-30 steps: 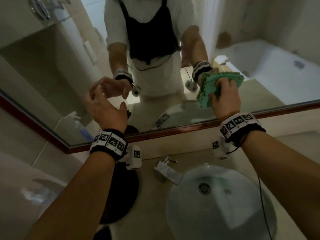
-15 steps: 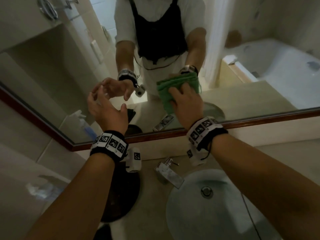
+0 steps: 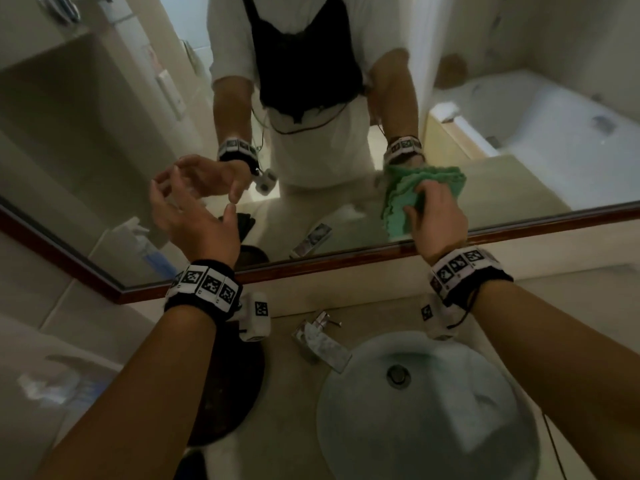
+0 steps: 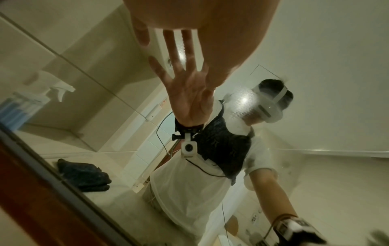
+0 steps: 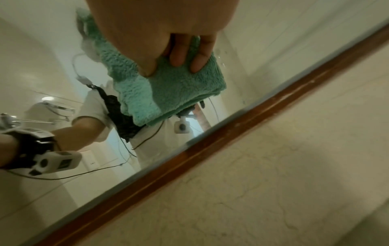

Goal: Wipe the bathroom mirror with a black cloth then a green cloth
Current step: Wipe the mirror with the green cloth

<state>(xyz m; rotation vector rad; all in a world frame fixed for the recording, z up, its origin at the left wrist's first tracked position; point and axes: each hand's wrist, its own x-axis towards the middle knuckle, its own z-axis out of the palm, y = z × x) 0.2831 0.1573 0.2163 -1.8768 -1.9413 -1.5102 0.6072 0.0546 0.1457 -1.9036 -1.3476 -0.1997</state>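
My right hand [image 3: 437, 216] grips a folded green cloth [image 3: 403, 202] and presses it flat against the lower part of the mirror [image 3: 104, 133], just above its brown wooden frame [image 3: 346, 258]. The right wrist view shows thumb and fingers [image 5: 179, 53] curled on the green cloth [image 5: 174, 86] at the glass. My left hand [image 3: 194, 223] hovers open close to the glass, fingers spread, holding nothing; its palm [image 4: 200, 25] fills the top of the left wrist view. A black cloth [image 4: 84, 176] appears only as a reflection, lying folded on the counter.
Below the mirror are a round glass basin [image 3: 426, 417] and a chrome tap [image 3: 322, 344]. A dark round tray [image 3: 232, 386] lies under my left wrist. A clear spray bottle [image 3: 59, 386] stands at the left. The mirror reflects a bathtub [image 3: 554, 133].
My right hand swept the green cloth left across the glass, then back to the right. The left hand stayed open in about the same place.
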